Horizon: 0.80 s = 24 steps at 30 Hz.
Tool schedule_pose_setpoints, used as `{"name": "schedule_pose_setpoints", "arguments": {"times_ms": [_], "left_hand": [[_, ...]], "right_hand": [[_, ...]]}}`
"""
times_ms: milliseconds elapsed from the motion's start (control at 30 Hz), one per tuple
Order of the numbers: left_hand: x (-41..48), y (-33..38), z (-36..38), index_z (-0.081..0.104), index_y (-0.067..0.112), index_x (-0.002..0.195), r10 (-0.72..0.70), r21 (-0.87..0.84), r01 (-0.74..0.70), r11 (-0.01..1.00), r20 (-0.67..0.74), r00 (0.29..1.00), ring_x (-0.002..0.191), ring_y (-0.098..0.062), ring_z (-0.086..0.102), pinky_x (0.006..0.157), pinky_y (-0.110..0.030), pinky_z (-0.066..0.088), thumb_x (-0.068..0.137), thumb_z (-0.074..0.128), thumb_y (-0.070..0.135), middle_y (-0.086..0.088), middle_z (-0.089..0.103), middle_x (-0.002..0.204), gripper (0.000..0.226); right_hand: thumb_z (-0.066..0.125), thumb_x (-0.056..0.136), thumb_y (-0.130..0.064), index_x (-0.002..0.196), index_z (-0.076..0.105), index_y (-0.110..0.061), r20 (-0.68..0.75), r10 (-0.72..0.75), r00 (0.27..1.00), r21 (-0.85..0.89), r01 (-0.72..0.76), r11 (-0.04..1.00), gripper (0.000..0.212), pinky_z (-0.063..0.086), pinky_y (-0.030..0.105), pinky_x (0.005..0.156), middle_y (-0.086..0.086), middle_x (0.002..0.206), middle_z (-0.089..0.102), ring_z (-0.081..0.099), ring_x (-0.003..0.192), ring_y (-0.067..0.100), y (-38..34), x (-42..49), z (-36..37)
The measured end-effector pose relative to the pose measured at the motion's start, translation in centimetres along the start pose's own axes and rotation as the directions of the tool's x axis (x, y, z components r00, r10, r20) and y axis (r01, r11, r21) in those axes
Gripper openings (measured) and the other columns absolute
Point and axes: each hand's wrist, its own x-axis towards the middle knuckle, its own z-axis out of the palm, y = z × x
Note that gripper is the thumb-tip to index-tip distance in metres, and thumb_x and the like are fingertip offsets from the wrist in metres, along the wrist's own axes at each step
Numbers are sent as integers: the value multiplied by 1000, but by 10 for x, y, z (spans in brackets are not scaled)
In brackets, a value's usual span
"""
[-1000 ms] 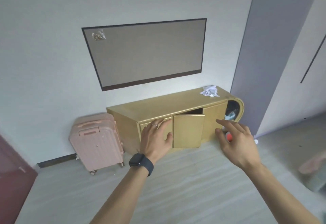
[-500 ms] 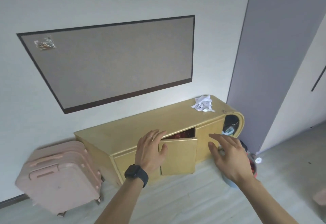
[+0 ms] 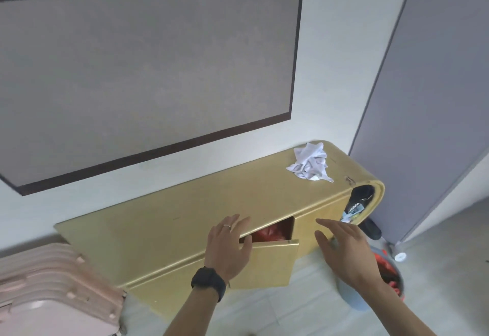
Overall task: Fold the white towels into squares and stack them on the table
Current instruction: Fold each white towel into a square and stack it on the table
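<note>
A crumpled heap of white towels (image 3: 310, 161) lies on the right end of a long yellow cabinet top (image 3: 185, 211). My left hand (image 3: 227, 245), with a ring and a black watch on the wrist, hovers open over the cabinet's front edge, above a door that hangs ajar. My right hand (image 3: 344, 248) is stretched out open in front of the cabinet's right doors, holding nothing. Both hands are well short of the towels, which lie farther back and to the right.
The ajar cabinet door (image 3: 267, 264) shows something red inside. A pink suitcase (image 3: 53, 290) stands at the lower left. A grey bucket (image 3: 370, 282) with red contents sits on the floor under my right hand. A large grey panel (image 3: 148, 66) hangs on the wall; a grey partition (image 3: 428, 84) rises at right.
I have come closer to the cabinet; it, the towels and the wall panel now look much larger. Both open hands have stayed stretched forward and now reach the cabinet's front.
</note>
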Motion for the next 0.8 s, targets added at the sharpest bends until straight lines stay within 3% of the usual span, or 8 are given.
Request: {"name": "schedule_pose_setpoints", "arguments": {"times_ms": [100,333,567,800], "left_hand": [[61,-7,16,29,45,149,-13,7,13,1000,62,998,149,-11,14,121,-37,11,100,39,43,11,27,160,50],[175,-11,70,30,44,150,-84,24,81,996,186,979,148,-13,17,121,-39,14,99,40,43,9,28,159,51],[272,-17,146,28,40,151,-238,94,220,971,306,922,148,-19,20,119,-41,18,97,42,39,4,27,161,55],[339,-32,217,11,43,154,-357,143,327,934,389,850,151,-23,8,121,-49,13,98,39,44,5,8,165,62]], "right_hand": [[63,92,-39,124,65,-35,58,80,995,-17,-79,997,32,43,34,99,-15,122,64,49,120,14,11,48,16],[58,95,-41,131,60,-34,262,233,937,-84,-218,972,37,42,38,103,-10,132,59,47,128,19,68,154,62],[58,95,-35,135,55,-27,454,300,839,-200,-232,952,41,45,39,95,-1,136,56,52,122,26,152,277,131],[62,94,-27,134,56,-18,451,271,850,-330,-123,936,41,50,44,87,6,137,52,55,117,32,218,384,192]]}}
